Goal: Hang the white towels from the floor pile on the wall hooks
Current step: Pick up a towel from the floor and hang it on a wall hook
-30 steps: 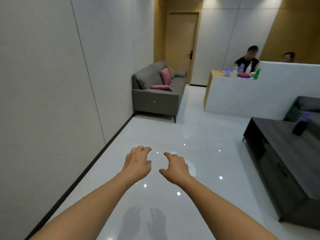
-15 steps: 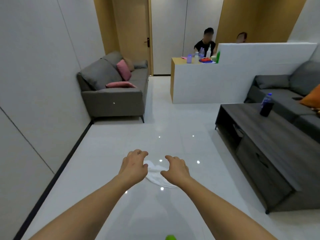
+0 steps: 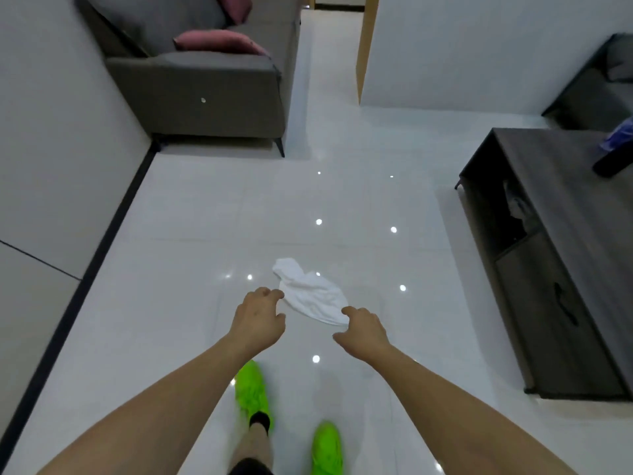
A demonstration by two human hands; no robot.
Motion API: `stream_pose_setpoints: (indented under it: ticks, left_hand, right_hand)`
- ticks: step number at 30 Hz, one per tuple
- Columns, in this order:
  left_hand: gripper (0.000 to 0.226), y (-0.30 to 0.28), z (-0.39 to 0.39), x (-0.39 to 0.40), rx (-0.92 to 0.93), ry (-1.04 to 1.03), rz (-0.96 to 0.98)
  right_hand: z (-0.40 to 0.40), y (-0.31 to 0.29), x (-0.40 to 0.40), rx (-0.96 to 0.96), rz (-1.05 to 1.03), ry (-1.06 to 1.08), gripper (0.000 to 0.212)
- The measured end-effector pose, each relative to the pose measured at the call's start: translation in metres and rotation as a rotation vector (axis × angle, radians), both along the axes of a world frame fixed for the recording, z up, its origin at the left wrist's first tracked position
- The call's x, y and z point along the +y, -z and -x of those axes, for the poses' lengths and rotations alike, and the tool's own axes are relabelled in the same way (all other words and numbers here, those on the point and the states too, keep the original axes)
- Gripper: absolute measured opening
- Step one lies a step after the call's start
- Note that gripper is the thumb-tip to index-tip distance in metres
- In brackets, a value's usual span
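A crumpled white towel (image 3: pixel 310 296) lies alone on the glossy white floor (image 3: pixel 191 214), in the open stretch between the grey sofa and the dark low cabinet. Both hands reach out above it with bare forearms. The left hand (image 3: pixel 258 320) hangs at the towel's left edge, fingers loosely curled and spread, holding nothing; whether its fingertips touch the cloth cannot be told. The right hand (image 3: pixel 363 332) is at the towel's near right corner, also loosely open and empty, thumb apart from the fingers. Below the arms stand two bright green shoes (image 3: pixel 253 394).

The grey sofa (image 3: pixel 205 94) sits against the left wall with a pink cushion (image 3: pixel 219 42) on its seat. The dark cabinet (image 3: pixel 561 255) on the right has an open compartment with something pale inside, too blurred to name, and a dark bottle (image 3: pixel 613 156) lies on its top.
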State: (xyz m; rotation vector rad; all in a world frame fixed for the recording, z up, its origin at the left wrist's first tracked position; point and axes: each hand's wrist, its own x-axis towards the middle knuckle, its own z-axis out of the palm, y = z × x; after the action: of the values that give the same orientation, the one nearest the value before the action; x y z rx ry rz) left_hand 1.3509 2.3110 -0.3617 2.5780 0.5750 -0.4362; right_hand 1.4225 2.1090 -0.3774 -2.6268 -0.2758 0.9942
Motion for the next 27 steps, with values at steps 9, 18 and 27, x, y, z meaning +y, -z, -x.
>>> stream_pose_setpoints:
  ticks: [9, 18, 27]
  left_hand:
    - [0.050, 0.151, -0.101, 0.083, 0.219, -0.057, 0.225]
    - [0.044, 0.314, -0.198, 0.121, 0.400, -0.153, 0.261]
    - [0.040, 0.538, -0.237, 0.039, 0.520, -0.244, 0.302]
  right_hand:
    - [-0.095, 0.137, 0.069, 0.240, 0.142, 0.075, 0.068]
    - [-0.198, 0.307, 0.104, 0.388, 0.146, 0.255, 0.058]
    - [-0.236, 0.577, 0.041, 0.686, 0.064, 0.922, 0.048]
